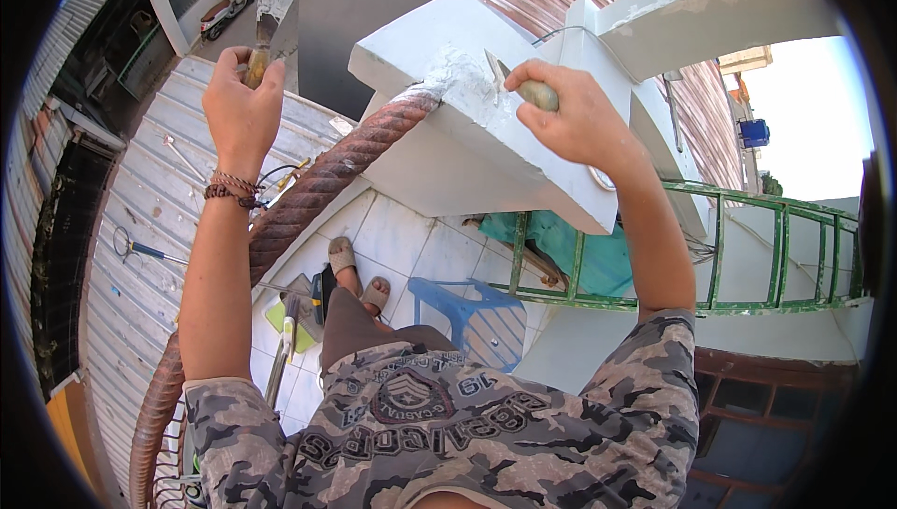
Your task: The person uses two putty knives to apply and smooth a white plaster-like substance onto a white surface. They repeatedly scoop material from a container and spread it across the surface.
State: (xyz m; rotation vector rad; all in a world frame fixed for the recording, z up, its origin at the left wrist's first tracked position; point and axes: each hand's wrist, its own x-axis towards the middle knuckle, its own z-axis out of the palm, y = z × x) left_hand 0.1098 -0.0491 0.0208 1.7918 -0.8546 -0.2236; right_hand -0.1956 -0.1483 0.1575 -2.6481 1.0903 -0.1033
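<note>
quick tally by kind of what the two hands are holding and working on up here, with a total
putty knives: 2, a wide one loaded with white filler in the left hand at, a narrow one in the right hand at
twisted brown columns: 1
white ledges with a fresh filler patch: 1
total: 4

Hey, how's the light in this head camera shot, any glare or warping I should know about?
Head view: hard daylight, the sky patch blown out white; the white ledge is bright on top and shaded below; the green railing and the corrugated roof bow from the fisheye; black corners ring the picture; the left hand and right hand look sharp.
</note>
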